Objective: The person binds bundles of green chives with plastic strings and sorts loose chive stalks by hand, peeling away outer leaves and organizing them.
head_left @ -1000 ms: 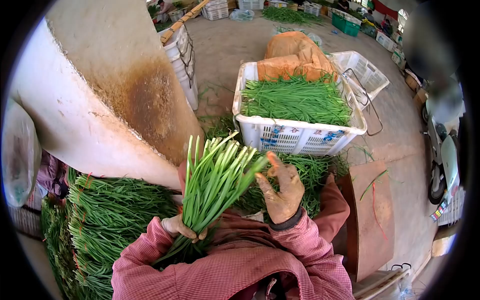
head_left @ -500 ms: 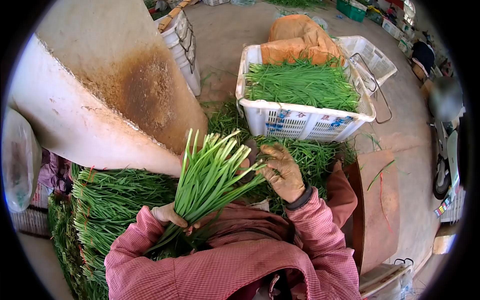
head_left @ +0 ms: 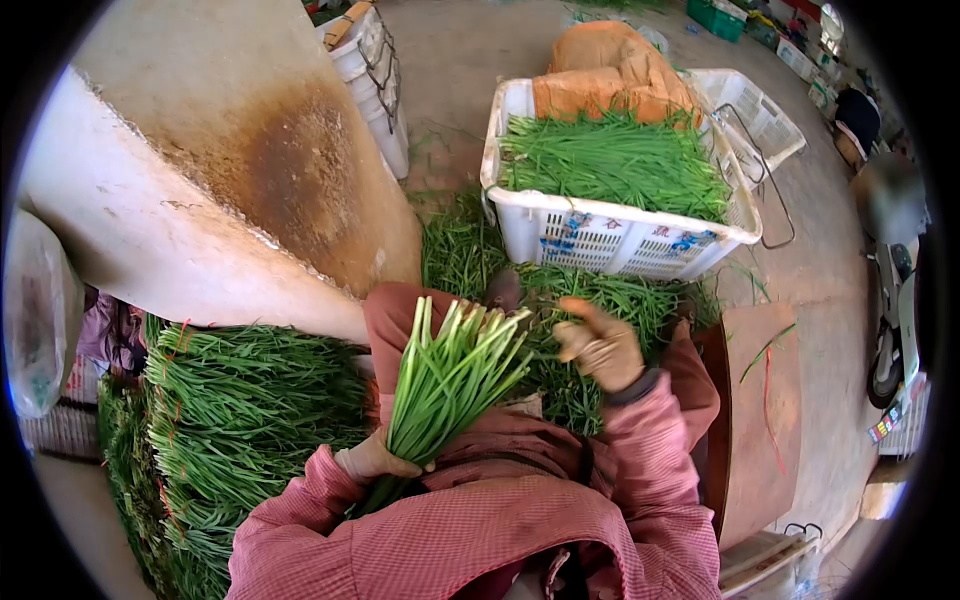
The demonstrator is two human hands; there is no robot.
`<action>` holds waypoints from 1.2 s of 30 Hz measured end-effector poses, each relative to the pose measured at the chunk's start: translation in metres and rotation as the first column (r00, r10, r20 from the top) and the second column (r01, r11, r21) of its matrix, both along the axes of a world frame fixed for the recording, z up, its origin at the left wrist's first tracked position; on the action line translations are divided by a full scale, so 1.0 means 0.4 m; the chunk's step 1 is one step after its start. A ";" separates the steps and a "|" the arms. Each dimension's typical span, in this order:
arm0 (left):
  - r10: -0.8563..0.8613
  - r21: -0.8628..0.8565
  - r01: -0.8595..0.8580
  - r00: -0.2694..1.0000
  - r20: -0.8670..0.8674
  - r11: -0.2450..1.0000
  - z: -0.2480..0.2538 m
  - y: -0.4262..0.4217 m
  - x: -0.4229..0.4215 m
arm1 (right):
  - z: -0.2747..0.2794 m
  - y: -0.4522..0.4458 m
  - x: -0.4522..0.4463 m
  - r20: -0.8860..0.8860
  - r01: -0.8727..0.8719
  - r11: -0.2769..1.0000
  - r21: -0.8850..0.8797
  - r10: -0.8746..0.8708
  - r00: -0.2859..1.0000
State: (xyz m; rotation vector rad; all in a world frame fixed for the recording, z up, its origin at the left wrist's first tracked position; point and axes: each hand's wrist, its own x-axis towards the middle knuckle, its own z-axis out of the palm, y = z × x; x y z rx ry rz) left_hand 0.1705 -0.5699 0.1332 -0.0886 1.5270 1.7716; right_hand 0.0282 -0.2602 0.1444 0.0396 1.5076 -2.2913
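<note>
My left hand (head_left: pixel 378 457), in a soiled glove, is wrapped round the lower part of a bunch of green stalks (head_left: pixel 445 375), whose pale ends point up and away from me. To the right of the bunch, apart from it, my right hand (head_left: pixel 603 347) hangs over loose greens (head_left: pixel 570 390) on the floor. Its glove is stained, its fingers are partly bent and blurred, and whether anything small is between them is unclear. Beyond my hands a white crate (head_left: pixel 625 240) holds a thick layer of greens (head_left: pixel 615 165) beside an orange-brown cloth (head_left: pixel 625 70).
Bundled greens (head_left: pixel 250 420) with red ties are piled at my left, below a stained pillar (head_left: pixel 240 130). A brown board (head_left: pixel 760 420) stands at my right. White crates (head_left: pixel 375 80) are stacked behind the pillar. Farther right are a scooter (head_left: pixel 900 320) and a bent-over person (head_left: pixel 857 120).
The bunch was fanned wide and is now more compact and upright. My right hand touched the stalk ends half a second ago and has since moved off to the right.
</note>
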 end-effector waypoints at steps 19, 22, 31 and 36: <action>0.234 -0.162 -0.259 0.959 -0.160 0.952 0.006 0.065 0.023 | 0.176 -0.049 0.038 -0.371 -0.005 0.978 0.206 0.083 0.925; 0.301 -0.143 -0.336 0.928 -0.219 0.931 0.012 0.068 0.034 | 0.079 -0.170 0.049 -0.409 -0.069 0.757 0.650 0.424 0.808; 0.265 -0.132 -0.285 0.952 -0.151 0.949 -0.032 0.010 0.029 | 0.142 -0.013 -0.062 -0.279 0.071 0.956 0.283 0.011 0.960; 0.236 -0.140 -0.278 0.936 -0.260 0.950 0.006 0.063 0.015 | 0.051 -0.171 0.014 -0.439 -0.109 0.720 0.685 0.528 0.727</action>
